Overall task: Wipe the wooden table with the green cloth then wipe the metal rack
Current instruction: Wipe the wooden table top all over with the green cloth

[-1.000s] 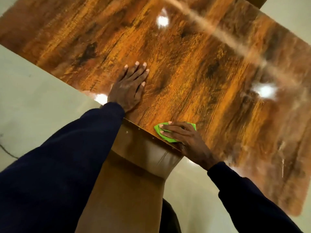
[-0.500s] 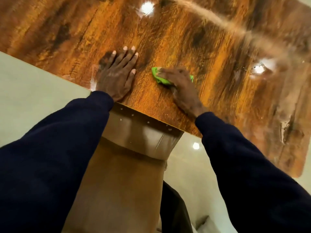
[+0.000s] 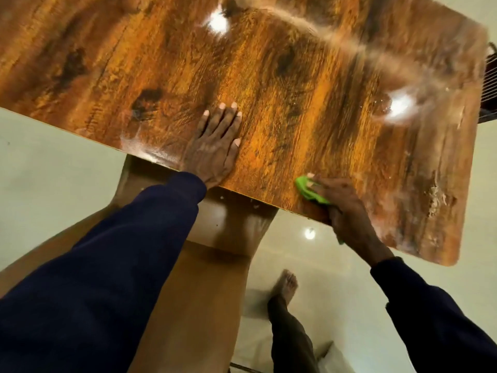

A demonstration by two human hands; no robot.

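Across the wooden table filling the upper frame, our left hand stays flat and empty; our right hand has dragged the green cloth, pressed under closed fingers, back to the lower-right edge: tabletop wiping continues.

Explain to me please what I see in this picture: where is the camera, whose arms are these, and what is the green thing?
There is no machine here. A person wears one wide-angle camera on the head, so you look down along that person's own arms in dark blue sleeves.

The large brown surface is the wooden table, glossy, with bright spots that look like lamp reflections. The left hand lies flat and open on it near the front edge, holding nothing. The right hand presses the green cloth onto the table at the same edge; it is wiping.

Nothing else clearly lies on the tabletop. At the far right edge you see thin wires, probably the metal rack. Below is a pale floor and the person's bare foot.
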